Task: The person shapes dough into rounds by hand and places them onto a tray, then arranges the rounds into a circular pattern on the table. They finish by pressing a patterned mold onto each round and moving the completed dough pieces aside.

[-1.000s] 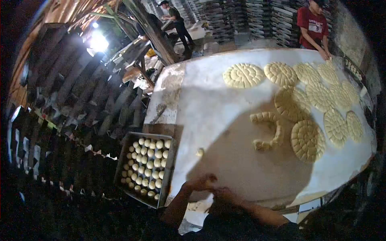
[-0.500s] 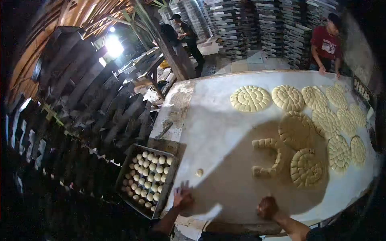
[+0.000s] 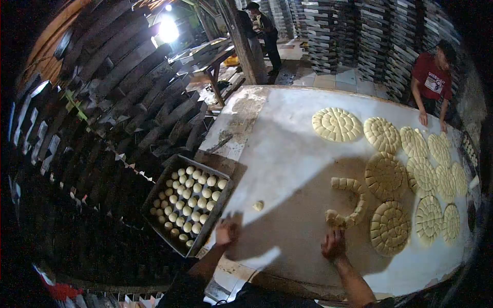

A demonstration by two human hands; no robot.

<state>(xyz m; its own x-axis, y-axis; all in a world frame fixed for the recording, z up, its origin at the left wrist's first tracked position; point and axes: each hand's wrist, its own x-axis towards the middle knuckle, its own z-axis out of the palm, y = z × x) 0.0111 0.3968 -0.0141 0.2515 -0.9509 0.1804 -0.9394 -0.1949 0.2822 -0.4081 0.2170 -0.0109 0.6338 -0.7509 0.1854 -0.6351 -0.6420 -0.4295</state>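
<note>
On the floured table (image 3: 287, 149), my left hand (image 3: 227, 231) rests near the left edge beside a tray, rounded and blurred, its fingers not distinct. A single dough ball (image 3: 258, 206) lies a little beyond it. My right hand (image 3: 334, 245) is just below the lower end of a curved row of dough pieces (image 3: 354, 208). Its fingers are curled together; whatever they hold, if anything, is hidden. Right of the curve lie round coils of dough pieces (image 3: 390, 228), packed in spiral rings.
A metal tray of dough balls (image 3: 226, 197) stands at the table's left edge. More coils (image 3: 336, 124) cover the right side. A person in a red shirt (image 3: 432, 77) stands at the far right corner; others stand behind a wooden post (image 3: 241, 41). Dark stacked slats (image 3: 102, 154) fill the left.
The view has shifted, so the scene sits further right. My right hand has moved up to the curved row's lower end. My left hand's fingers, spread before, now look drawn in.
</note>
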